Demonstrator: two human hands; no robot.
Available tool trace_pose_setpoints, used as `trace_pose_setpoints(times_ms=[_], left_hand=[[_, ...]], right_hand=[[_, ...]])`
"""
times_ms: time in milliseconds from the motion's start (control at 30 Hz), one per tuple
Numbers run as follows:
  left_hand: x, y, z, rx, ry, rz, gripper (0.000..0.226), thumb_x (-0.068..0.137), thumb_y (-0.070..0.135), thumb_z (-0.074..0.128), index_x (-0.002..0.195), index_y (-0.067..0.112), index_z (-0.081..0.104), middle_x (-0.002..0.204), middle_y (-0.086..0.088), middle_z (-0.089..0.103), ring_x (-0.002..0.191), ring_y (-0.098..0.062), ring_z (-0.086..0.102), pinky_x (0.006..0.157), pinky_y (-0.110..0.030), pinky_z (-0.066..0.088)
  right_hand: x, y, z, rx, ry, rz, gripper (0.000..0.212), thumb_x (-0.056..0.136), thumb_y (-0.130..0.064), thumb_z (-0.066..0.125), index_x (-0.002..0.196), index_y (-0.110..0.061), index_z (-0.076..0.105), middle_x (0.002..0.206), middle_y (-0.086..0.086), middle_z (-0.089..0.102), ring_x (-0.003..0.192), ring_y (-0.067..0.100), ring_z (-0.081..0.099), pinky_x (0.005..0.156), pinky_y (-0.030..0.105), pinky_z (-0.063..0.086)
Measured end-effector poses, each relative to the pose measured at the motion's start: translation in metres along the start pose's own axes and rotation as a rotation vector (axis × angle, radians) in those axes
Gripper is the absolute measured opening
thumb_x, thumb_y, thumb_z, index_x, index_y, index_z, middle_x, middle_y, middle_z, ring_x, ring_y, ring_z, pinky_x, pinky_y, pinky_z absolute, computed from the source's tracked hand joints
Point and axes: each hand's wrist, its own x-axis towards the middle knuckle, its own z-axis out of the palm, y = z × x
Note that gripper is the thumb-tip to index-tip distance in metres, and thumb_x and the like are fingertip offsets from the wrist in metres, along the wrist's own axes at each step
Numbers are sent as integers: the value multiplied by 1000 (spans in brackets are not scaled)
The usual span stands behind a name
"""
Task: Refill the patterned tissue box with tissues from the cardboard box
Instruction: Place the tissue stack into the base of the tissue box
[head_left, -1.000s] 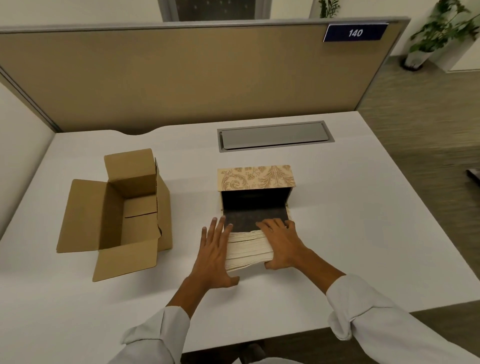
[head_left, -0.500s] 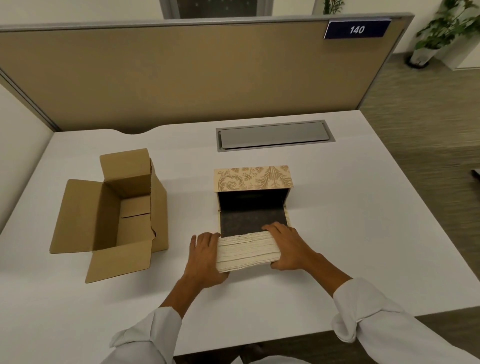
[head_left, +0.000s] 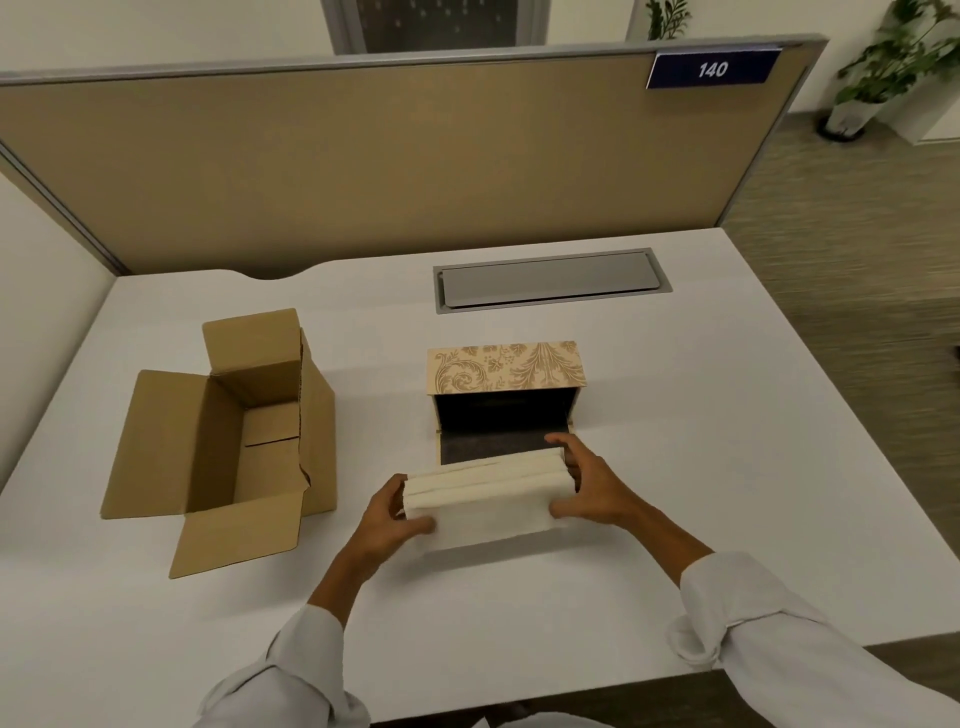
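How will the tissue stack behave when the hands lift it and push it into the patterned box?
The tissue stack is probably light but floppy: the left hand and right hand hold it at both ends. Its layers show separate folds, so they may slide or fan apart. Pushed into the patterned box, it will likely compress rather than resist.

A: What is obscured?
B: The stack of tissues (head_left: 485, 493) covers the near part of the patterned tissue box (head_left: 506, 366) flap and most fingers of both hands.
A: Cut off?
B: Both sleeves, bottom edge; potted plant (head_left: 883, 62), upper right, blurred.
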Motion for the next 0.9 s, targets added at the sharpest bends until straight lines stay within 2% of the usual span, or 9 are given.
trace_pose_setpoints(times_ms=[100, 167, 267, 400, 467, 567, 667, 767, 900], left_hand=[[5, 23, 10, -181, 37, -52, 55, 70, 16, 65, 121, 14, 47, 121, -12, 57, 116, -34, 53, 99, -48, 47], [8, 35, 21, -268, 65, -95, 60, 65, 21, 58, 124, 18, 43, 119, -10, 54, 113, -31, 50, 102, -48, 43], [12, 45, 33, -337, 122, -171, 60, 67, 26, 59, 123, 20, 40, 114, -5, 53, 103, -25, 51, 94, -44, 44], [22, 46, 36, -384, 121, -300, 41, 87, 20, 58, 124, 17, 41, 112, -10, 52, 101, -27, 52, 87, -45, 51], [28, 50, 35, -366, 113, -354, 40, 80, 25, 63, 117, 20, 49, 113, -13, 55, 102, -29, 54, 85, -47, 53], [36, 60, 37, -323, 110, -411, 42, 73, 33, 66, 112, 22, 54, 108, -12, 60, 99, -28, 58, 74, -41, 54], [47, 67, 42, -312, 120, -445, 43, 67, 38, 67, 106, 22, 56, 103, -12, 64, 93, -27, 61, 70, -37, 53], [57, 74, 47, -326, 117, -457, 49, 60, 42, 68, 104, 22, 58, 98, -10, 67, 89, -27, 64, 74, -38, 54], [66, 82, 52, -341, 130, -478, 52, 54, 50, 66, 97, 23, 58, 92, -9, 68, 85, -27, 65, 72, -36, 52]], right_hand=[[5, -13, 4, 335, 26, 79, 92, 55, -25, 73, 140, -20, 39, 123, 3, 55, 111, 20, 58, 85, 27, 55], [10, -20, 12, 478, 60, 115, 76, 59, -19, 66, 132, -19, 45, 117, 6, 58, 108, 21, 57, 88, 29, 50], [16, -27, 21, 588, 133, 183, 63, 59, -15, 61, 121, -22, 54, 113, 7, 60, 105, 23, 55, 86, 31, 45], [22, -28, 22, 609, 159, 286, 56, 54, -20, 66, 108, -27, 58, 113, 7, 59, 106, 25, 56, 92, 39, 46], [25, -27, 18, 597, 184, 374, 58, 51, -24, 68, 108, -23, 58, 112, 9, 61, 105, 28, 59, 87, 40, 48], [30, -24, 9, 570, 206, 463, 66, 51, -27, 69, 115, -12, 59, 109, 16, 66, 102, 33, 64, 79, 37, 49], [32, -23, -1, 569, 179, 503, 52, 57, -25, 68, 107, -9, 65, 101, 15, 70, 95, 31, 65, 77, 36, 50], [35, -27, -8, 577, 163, 536, 32, 66, -23, 68, 97, -12, 67, 99, 14, 69, 96, 31, 64, 81, 38, 49], [43, -30, -16, 563, 164, 552, 25, 73, -24, 67, 97, -14, 64, 102, 14, 67, 99, 32, 62, 82, 39, 47]])
